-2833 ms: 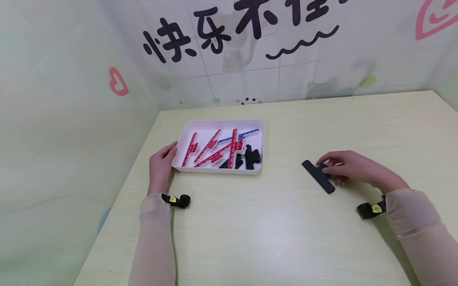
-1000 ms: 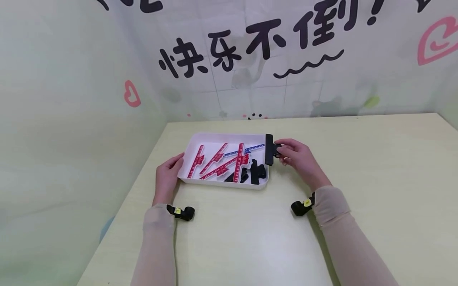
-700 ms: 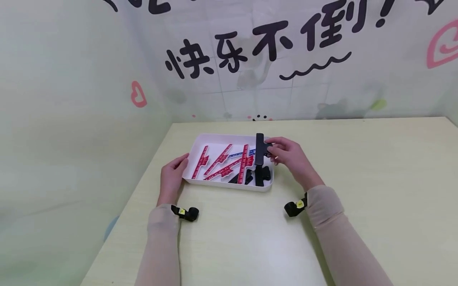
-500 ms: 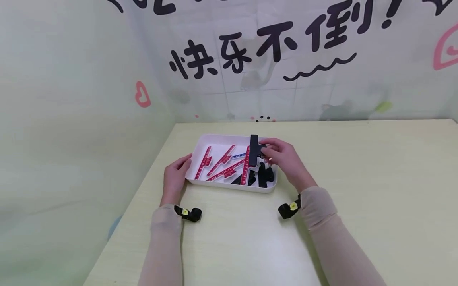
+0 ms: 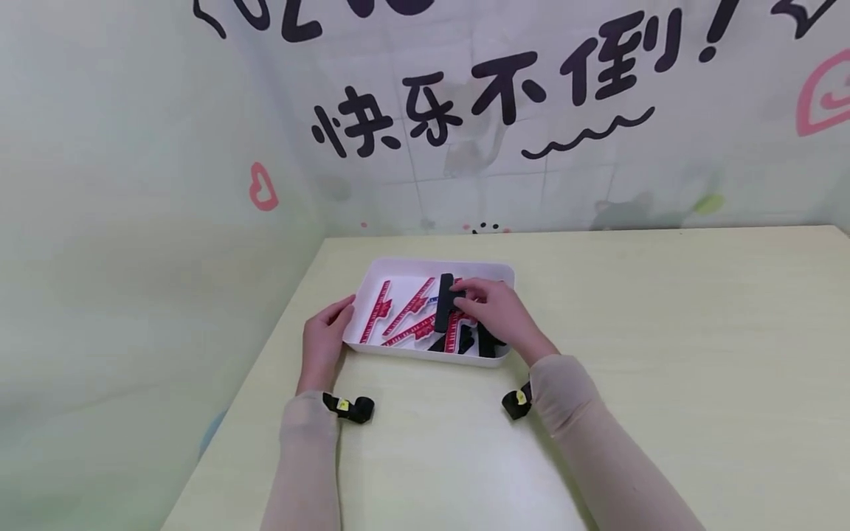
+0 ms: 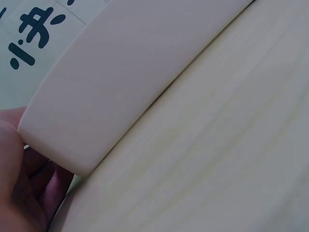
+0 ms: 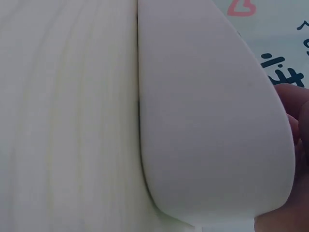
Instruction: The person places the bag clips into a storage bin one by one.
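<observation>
My left hand [image 5: 324, 341] holds the left end of a white tray [image 5: 412, 355], its thumb at the rim and fingers curled at the outside in the left wrist view. Over the tray, my right hand [image 5: 499, 311] pinches a long black clip [image 5: 443, 306] by its grip. In the right wrist view the tray's wall hides most of that hand. Several red ruler-marked clips [image 5: 376, 311] lie slanted in the tray. A sliver of a blue clip [image 5: 433, 300] shows beside the held one. Black clips [image 5: 487, 344] lie at the right end, partly hidden by the right hand.
The tray stands on a pale wooden table [image 5: 425, 457], towards its back left. A printed fabric backdrop [image 5: 372, 199] with black lettering rises behind and along the left side. Both wrists wear small black cameras [image 5: 358, 409].
My right hand picked up the black clip from the table at right and carried it left over the tray, lately past the blue clip. My left hand stays at the tray's left end.
</observation>
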Demonstrator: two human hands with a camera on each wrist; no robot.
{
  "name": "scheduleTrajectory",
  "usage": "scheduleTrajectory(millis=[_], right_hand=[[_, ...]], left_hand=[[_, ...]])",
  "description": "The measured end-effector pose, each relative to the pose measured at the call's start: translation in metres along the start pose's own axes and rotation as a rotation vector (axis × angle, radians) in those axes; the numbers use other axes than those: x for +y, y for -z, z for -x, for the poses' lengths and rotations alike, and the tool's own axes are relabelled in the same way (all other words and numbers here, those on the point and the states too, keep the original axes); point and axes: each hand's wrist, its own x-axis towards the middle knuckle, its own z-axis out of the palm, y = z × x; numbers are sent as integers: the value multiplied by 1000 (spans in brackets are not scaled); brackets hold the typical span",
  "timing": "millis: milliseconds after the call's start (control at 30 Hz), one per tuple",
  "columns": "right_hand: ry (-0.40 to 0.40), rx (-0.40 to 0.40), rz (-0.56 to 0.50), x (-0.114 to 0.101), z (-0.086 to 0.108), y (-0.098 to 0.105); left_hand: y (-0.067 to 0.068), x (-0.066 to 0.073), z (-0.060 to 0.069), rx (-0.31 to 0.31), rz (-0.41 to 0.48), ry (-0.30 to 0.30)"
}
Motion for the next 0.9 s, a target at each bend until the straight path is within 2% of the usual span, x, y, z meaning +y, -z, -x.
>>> scheduleTrajectory(millis=[267,500,633,900], right_hand=[[60,-69,150,-1,-1,-4],[67,-109,222,-7,-1,-6],[72,-119,246,-10,-1,-9],[66,-125,221,-9,-2,-15]], left_hand=[[0,-1,1,5,-19,-9],[-2,2,0,6,-13,-10],[-2,2,0,7,-16,-9],[-1,2,2,9,-21,2]])
